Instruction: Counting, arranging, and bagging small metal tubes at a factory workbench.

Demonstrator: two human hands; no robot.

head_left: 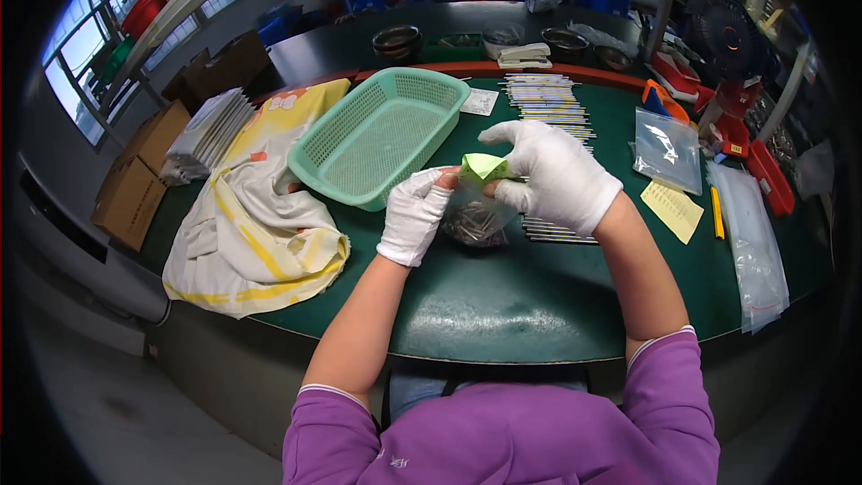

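Both my hands wear white gloves and meet above the green table [503,296]. My left hand [415,214] pinches the upper edge of a small clear plastic bag [474,220] that holds several small grey metal parts. My right hand [549,172] grips a folded light-green paper slip [483,167] at the mouth of that bag. The bag hangs just above the table between the two hands. An empty teal plastic basket [377,136] sits tilted just left of my left hand.
A yellow and white cloth [251,216] lies at the left. Rows of thin striped strips [549,101] lie behind my right hand. Clear bags [666,149], a yellow note [672,209] and red bins [770,178] are at the right. Metal bowls [397,39] stand behind.
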